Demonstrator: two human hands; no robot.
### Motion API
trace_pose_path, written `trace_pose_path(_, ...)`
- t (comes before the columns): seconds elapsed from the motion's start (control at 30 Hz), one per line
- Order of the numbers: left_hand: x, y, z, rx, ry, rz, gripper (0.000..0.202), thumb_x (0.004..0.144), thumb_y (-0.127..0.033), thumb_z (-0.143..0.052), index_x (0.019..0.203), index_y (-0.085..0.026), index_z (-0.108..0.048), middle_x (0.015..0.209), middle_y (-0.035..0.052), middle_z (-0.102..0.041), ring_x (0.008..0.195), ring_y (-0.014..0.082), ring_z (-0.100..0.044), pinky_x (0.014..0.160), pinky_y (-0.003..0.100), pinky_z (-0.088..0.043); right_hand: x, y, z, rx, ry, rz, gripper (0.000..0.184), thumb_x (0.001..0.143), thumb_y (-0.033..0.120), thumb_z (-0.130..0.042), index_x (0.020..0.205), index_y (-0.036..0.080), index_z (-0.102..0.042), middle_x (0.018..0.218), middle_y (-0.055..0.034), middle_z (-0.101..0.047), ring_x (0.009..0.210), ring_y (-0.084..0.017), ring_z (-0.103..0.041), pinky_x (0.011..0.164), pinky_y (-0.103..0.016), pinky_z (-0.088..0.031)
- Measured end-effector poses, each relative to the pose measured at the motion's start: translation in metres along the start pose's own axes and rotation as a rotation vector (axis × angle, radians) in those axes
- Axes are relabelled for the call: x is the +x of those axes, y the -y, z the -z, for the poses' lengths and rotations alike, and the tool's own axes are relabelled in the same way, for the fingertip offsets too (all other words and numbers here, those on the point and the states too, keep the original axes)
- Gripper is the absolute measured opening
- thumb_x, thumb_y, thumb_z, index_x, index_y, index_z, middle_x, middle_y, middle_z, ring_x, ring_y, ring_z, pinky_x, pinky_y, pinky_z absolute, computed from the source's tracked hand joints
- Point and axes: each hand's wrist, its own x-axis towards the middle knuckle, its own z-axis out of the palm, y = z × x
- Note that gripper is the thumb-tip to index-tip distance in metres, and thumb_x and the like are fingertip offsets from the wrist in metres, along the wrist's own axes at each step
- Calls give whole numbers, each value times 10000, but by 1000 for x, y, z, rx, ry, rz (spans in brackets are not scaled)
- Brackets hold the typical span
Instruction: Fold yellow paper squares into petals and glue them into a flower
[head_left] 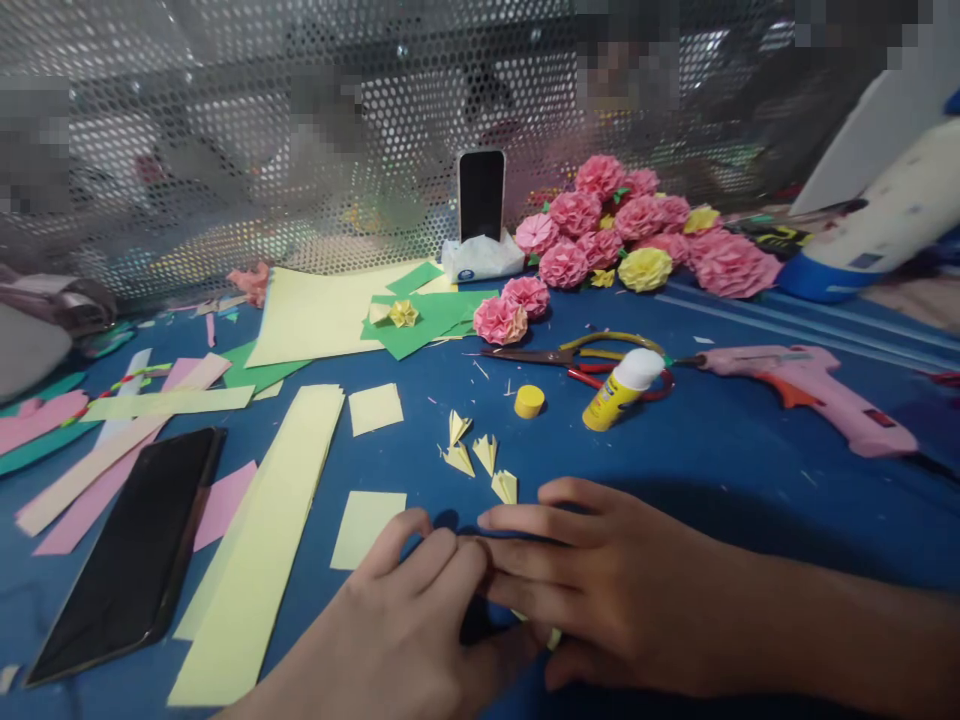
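Note:
My left hand (pixel 427 620) and my right hand (pixel 600 590) meet at the front of the blue table, fingers bent and touching. Between them is a small piece of yellow paper (pixel 553 638), mostly hidden by the fingers, so its shape cannot be made out. Just beyond my fingertips lie several small folded yellow paper pieces (pixel 485 454), pleated like little fans. A pale yellow paper square (pixel 367 530) is flat on the table beside my left hand, with a stack of similar squares (pixel 376 409) behind it.
A yellow glue stick (pixel 607 400), its cap (pixel 529 401), scissors (pixel 540 355) and a pink glue gun (pixel 810 385) lie beyond my right hand. Paper strips (pixel 262 550) and a black phone (pixel 131 550) lie left. Pink paper flowers (pixel 577 215) and an upright phone (pixel 481 195) stand behind.

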Motion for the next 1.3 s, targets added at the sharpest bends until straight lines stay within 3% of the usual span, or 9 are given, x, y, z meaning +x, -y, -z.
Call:
trace_pose_path(0.17, 3, 0, 6, 12, 0, -15, 391, 1076, -252, -364, 990, -313, -741, 757, 15, -560, 701, 182, -487, 847, 383, -428, -16, 7, 13, -115, -17, -117, 387, 1086, 437, -370, 1314, 250, -621, 1410, 48, -612, 1284, -130, -504, 956, -335, -363)
trace_pose_path(0.33, 4, 1, 9, -76, 17, -6, 348, 1077, -287, -390, 1057, -300, -737, 759, 10, -536, 681, 167, -466, 789, 365, -391, -34, 12, 28, -142, -23, -179, 390, 1107, 345, -313, 1253, 238, -658, 1304, 52, -687, 1199, -150, -577, 902, -344, -367)
trace_pose_path(0.5, 3, 6, 7, -322, 108, 13, 283, 1026, -165, -462, 1160, -252, -696, 807, 12, -522, 761, 166, -505, 738, 325, -371, -34, 17, 28, -106, -103, -228, 360, 1101, 274, -330, 1095, 212, -685, 1082, 5, -753, 1072, -165, -615, 905, -339, -357)
trace_pose_path(0.63, 2, 9, 0, -401, 96, 191, 317, 982, -224, -588, 1296, -257, -616, 953, 26, -569, 867, 183, -545, 756, 323, -378, -20, 10, 20, -183, -19, -125, 447, 1083, 451, -331, 975, 166, -659, 941, -57, -710, 883, -220, -577, 788, -376, -356)
trace_pose_path(0.7, 3, 8, -3, -412, 88, 262, 374, 951, -283, -660, 1318, -253, -598, 973, 22, -580, 884, 189, -555, 750, 322, -380, -11, 5, 16, -160, 15, -114, 409, 1017, 526, -470, 901, 168, -631, 853, -44, -662, 764, -211, -518, 713, -363, -331)
trace_pose_path(0.8, 4, 8, -6, -399, 60, 346, 331, 909, -284, -717, 1234, -269, -654, 956, 6, -587, 874, 184, -569, 724, 312, -377, 1, 0, 13, -114, 69, -112, 226, 962, 354, -585, 817, 181, -592, 800, -28, -623, 708, -193, -471, 662, -340, -293)
trace_pose_path(0.9, 5, 9, -6, -426, 34, 419, 297, 851, -275, -782, 1139, -280, -707, 972, 7, -601, 902, 190, -585, 769, 322, -405, 8, -2, 13, 14, 68, -202, 204, 989, 229, -517, 805, 180, -589, 761, -17, -613, 713, -177, -496, 657, -318, -303)
trace_pose_path(1.1, 10, 9, -1, -526, 36, 491, 192, 789, -223, -829, 949, -285, -743, 991, -19, -637, 964, 184, -622, 824, 323, -424, 10, 5, 21, 420, 66, -547, 45, 914, 186, -588, 874, 202, -600, 673, 57, -549, 584, -102, -491, 574, -237, -292)
trace_pose_path(1.3, 14, -1, 0, -696, 23, 571, 131, 837, -113, -673, 813, -240, -693, 895, -35, -661, 868, 154, -628, 835, 315, -427, 12, 9, 23, 768, 63, -676, 58, 967, 233, -496, 962, 193, -538, 578, 98, -403, 499, -90, -369, 500, -216, -267)
